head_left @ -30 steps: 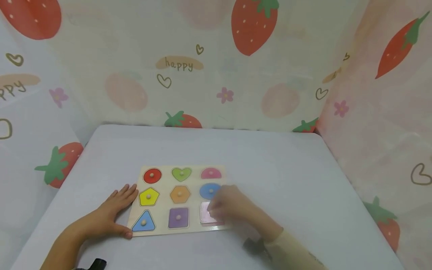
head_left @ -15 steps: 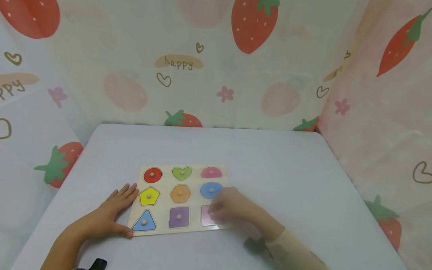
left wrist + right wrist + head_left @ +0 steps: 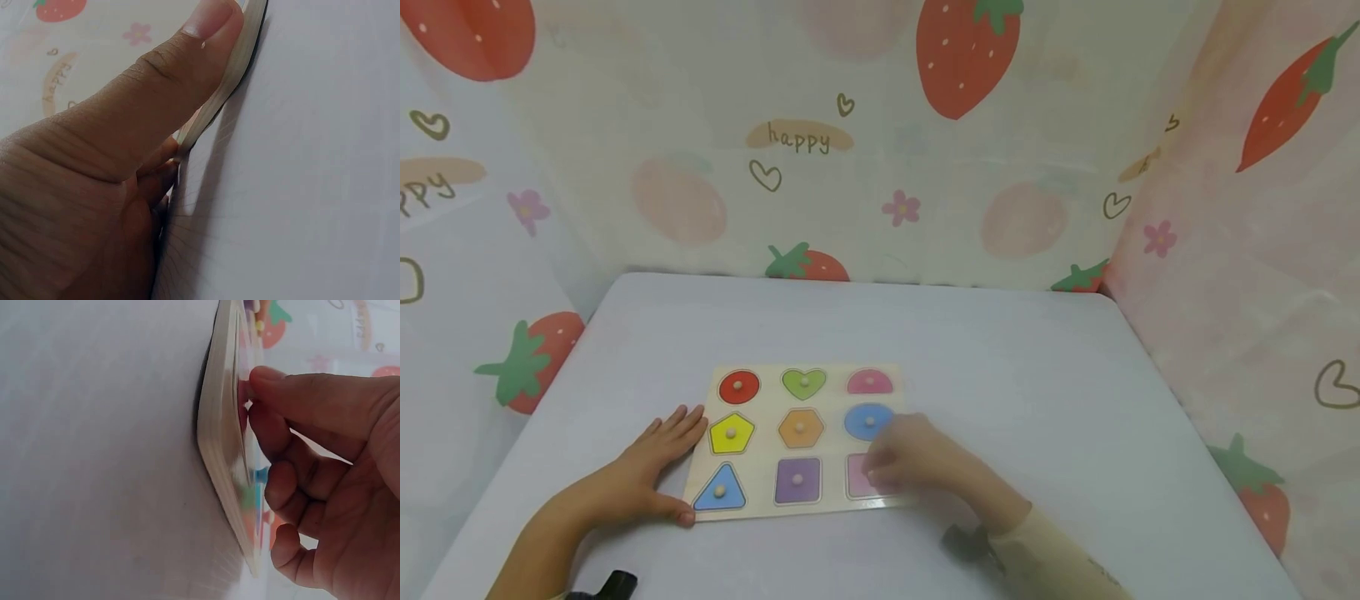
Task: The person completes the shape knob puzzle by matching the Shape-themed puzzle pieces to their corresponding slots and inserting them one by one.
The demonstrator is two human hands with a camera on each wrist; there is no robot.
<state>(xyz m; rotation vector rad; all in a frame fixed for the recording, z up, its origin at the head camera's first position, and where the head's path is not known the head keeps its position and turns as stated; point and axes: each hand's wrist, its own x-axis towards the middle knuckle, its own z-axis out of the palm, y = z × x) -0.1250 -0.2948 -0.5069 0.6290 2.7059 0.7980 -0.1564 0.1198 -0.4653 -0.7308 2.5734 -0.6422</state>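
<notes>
A wooden knob puzzle board (image 3: pixel 763 450) lies on the table, holding coloured shapes in rows. My left hand (image 3: pixel 640 471) rests against its left edge, fingers straight and spread; in the left wrist view the thumb (image 3: pixel 169 69) lies along the board's rim. At the near right corner my right hand (image 3: pixel 921 457) covers part of the pink square piece (image 3: pixel 856 479). Thumb and forefinger pinch that piece's knob in the right wrist view, where the piece (image 3: pixel 244 403) sits in its recess. Beside it are the purple square (image 3: pixel 797 492) and the blue oval (image 3: pixel 861 421).
Other pieces in the board include a red circle (image 3: pixel 730 392), a green heart (image 3: pixel 793 379) and a blue triangle (image 3: pixel 730 498). A white table (image 3: pixel 1037 375) spreads around the board. Strawberry-print curtains (image 3: pixel 700 100) stand behind and at both sides.
The pink square piece, slightly raised and askew a second ago, now lies flat in its recess. My right hand stays at it; the left hand has not moved.
</notes>
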